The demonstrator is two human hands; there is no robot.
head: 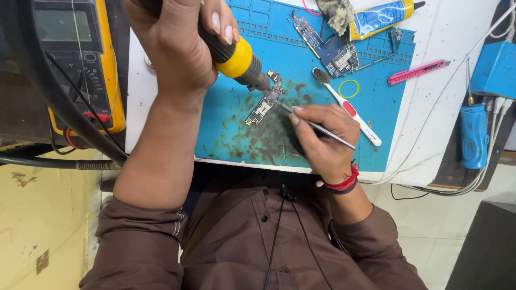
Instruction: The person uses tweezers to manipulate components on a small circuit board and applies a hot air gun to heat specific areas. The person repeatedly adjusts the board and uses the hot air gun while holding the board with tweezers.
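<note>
Blue mat (231,123), two circuit boards (264,104); left hand (172,43) gripping hot-air tool (236,56), right hand (322,139) pinching probably tweezers (317,126).

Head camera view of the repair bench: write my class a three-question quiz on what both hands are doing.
1. True or false: the left hand grips a black tool with a yellow collar.
2. What does the right hand hold? A) thin metal tweezers B) pink utility knife C) white toothbrush
3. Fill in: both tool tips meet at the small circuit board lying on the ____ rubber work mat.

Key: 1 true; 2 A; 3 blue.
</note>
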